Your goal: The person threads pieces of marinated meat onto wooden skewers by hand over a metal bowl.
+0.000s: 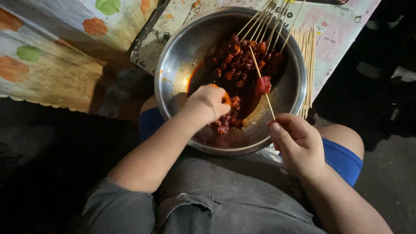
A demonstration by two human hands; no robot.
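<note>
A wide round bowl of shiny dented steel rests on the person's lap, its inner wall streaked with red-orange oily sauce. Heaped from the middle toward 12 o'clock lie small glossy meat chunks, dark red and wet.

The right hand, at 4 o'clock of the bowl just outside the rim, has its grip pinched on the lower end of a thin, straight, pale wooden skewer. The skewer's long axis slants from the fingers at 5 o'clock up toward 11 o'clock, its tip pointing into the meat heap; one bright red chunk is threaded about midway along it.

The left hand reaches into the bowl at about 7 o'clock of its middle, knuckles up, fingers curled down onto the meat; whether its grip is clenched on a piece cannot be told, though the fingertips are stained orange.

More bare sticks lean in a loose fan against the rim at 1 o'clock, and another bundle lies outside the rim at 3 o'clock, running roughly 12 to 6. A mat with faded painted flowers lies at 10 o'clock.
</note>
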